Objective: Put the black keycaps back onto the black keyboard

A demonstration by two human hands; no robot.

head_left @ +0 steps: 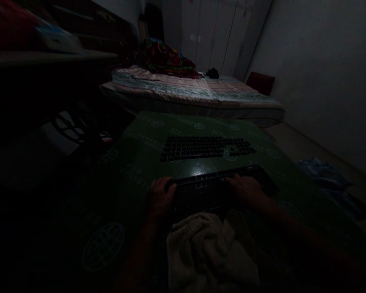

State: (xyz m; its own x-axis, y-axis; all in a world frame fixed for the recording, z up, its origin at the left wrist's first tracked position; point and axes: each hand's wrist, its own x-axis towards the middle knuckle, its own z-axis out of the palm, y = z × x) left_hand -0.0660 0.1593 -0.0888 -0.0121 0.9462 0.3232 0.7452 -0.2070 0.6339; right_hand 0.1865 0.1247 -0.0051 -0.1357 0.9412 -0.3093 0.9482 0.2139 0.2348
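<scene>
A dark keyboard (198,191) lies at a slight slant on the green table. Several key-like shapes stand out along its upper rows, but the dim light hides most of its surface. My left hand (161,197) grips the keyboard's left end, thumb on top. My right hand (245,188) rests over its right part, fingertips drawn together at the upper rows; whatever they pinch, if anything, is too dark to make out. Beyond the keyboard, loose black keycaps (198,146) are laid out in keyboard order. A crumpled light cloth (210,252) sits in front of the keyboard, between my forearms.
The green tabletop (134,171) bears printed globe marks. Behind it stands a bed (201,91) with a bunched red patterned blanket (167,59). A dark ledge (94,55) juts in at the left. Blue fabric (323,175) lies on the floor at the right.
</scene>
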